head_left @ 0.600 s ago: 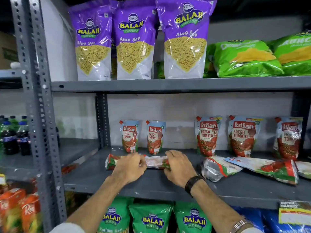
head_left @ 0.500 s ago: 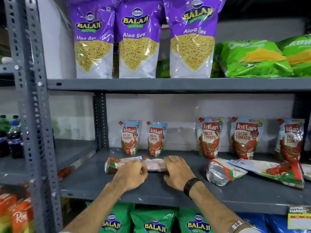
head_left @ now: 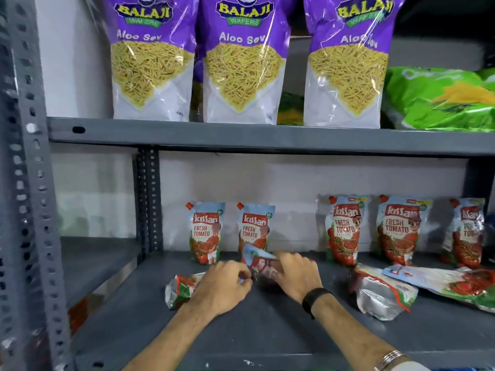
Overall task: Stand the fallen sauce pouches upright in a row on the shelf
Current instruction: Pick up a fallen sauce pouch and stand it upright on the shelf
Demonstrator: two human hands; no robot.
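Now the fallen red-and-green foil ketchup pouch [head_left: 214, 279] no longer lies flat along the grey metal shelf [head_left: 267, 330] as it did half a second ago: its spout end has come up off the deck on the right, blurred with motion, while its bottom end rests on the shelf at the left. By my reading the tipping-up has begun and the pouch is not yet standing.

Its raised end sits between the two hands. The right hand [head_left: 297, 277] has its fingers closed on that lifted edge; the left hand [head_left: 222, 287] is curled over the pouch's middle, covering it, so how firmly it pinches I cannot tell.

Just behind stand two small upright ketchup pouches [head_left: 206, 231], with three larger upright ones [head_left: 345, 228] further right. Two more fallen foil pouches [head_left: 383, 293] lie near the right wrist, still to do.
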